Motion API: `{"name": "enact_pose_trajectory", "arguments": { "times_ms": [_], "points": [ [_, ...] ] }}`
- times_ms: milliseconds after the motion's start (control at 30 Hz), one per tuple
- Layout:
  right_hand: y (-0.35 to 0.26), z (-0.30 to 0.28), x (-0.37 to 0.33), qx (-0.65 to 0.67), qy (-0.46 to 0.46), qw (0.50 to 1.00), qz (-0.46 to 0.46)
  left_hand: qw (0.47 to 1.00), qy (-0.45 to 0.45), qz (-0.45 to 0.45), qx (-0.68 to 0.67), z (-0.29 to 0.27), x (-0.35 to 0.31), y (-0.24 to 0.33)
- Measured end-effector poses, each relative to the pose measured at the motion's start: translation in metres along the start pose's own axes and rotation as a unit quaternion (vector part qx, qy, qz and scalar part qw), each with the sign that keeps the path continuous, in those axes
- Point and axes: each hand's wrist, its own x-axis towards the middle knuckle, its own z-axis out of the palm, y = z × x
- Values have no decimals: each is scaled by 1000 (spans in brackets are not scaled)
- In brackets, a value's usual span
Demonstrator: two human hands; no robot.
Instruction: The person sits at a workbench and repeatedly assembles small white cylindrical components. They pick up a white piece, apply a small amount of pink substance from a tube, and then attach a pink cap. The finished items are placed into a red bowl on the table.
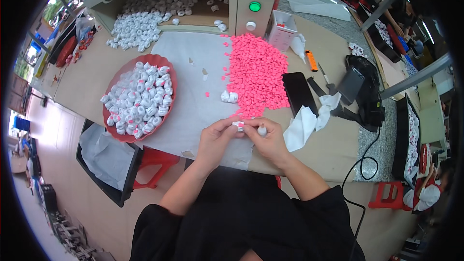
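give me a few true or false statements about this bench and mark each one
1. The red bowl holds white pieces. True.
2. The pink pile lies left of the bowl. False: it lies to its right.
3. Both hands meet over a small white piece. True.
4. The left hand rests in the bowl. False: it is at the white sheet, near the right hand.
5. A black phone lies right of the pink pile. True.

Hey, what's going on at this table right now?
A person sits at a workbench, both hands pinching one small white part between them: left hand, right hand. A heap of pink pieces lies just beyond the hands, and a red bowl full of white parts sits to their left.
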Motion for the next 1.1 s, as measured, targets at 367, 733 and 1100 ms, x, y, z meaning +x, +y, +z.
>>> {"name": "enact_pose_trajectory", "arguments": {
  "times_ms": [367, 733, 1100],
  "points": [
    [0, -4, 4, -51, -20, 997, -56, 998, -38, 21, -42, -3, 3, -4],
    [1, -3, 3, -48, -43, 995, -82, 998, -41, 26, -51, -4, 2, -2],
    [8, -1, 3, -34, -30, 996, -76, 996, -48, 28, -63, -4, 4, -4]
  ]
}}
